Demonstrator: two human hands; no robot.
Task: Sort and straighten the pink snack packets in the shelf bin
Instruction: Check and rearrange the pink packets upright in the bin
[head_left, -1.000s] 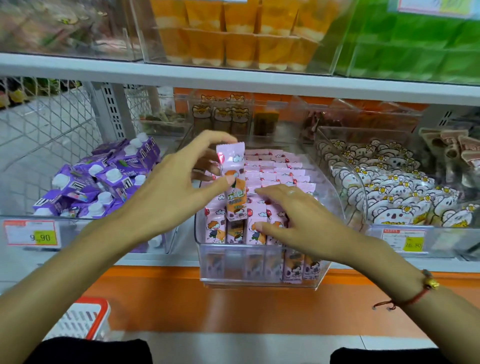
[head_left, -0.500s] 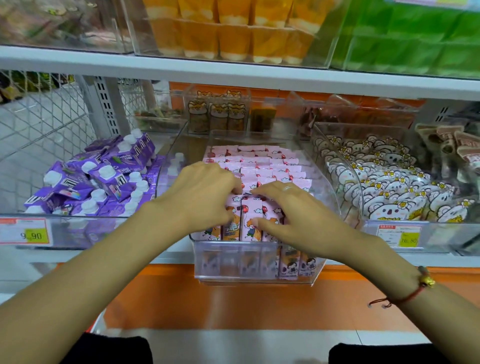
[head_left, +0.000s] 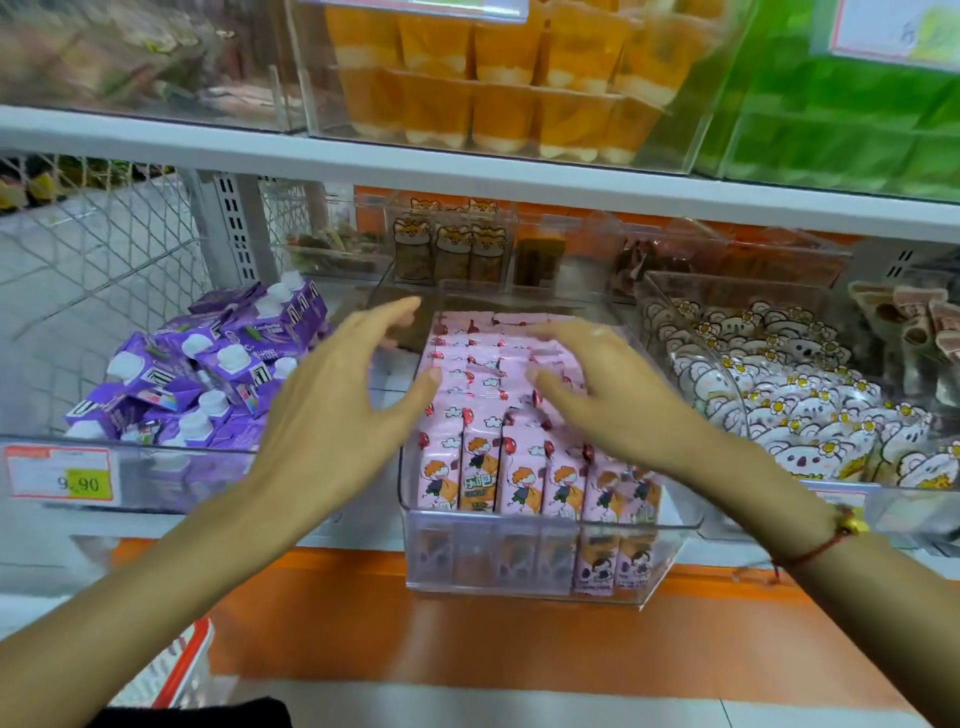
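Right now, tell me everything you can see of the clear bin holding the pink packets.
The clear bin looks like transparent hard plastic, open-topped, its front overhanging the shelf edge. It is full of pink snack packets in rows, the front ones upright. The left hand and right hand spread open over the packets; contact is unclear.

Hands: I count two, the left hand (head_left: 332, 415) at 9 o'clock and the right hand (head_left: 608, 400) at 3 o'clock of the middle.
Clear bin (head_left: 524, 566) of pink snack packets (head_left: 480, 467): I see one.
Front row pink packets: I count about six.
Price tags (head_left: 60, 475): one clear at 9 o'clock.
Bracelet (head_left: 831, 540): one, at 4 o'clock.
Purple cartons (head_left: 208, 374): too many for me to count.
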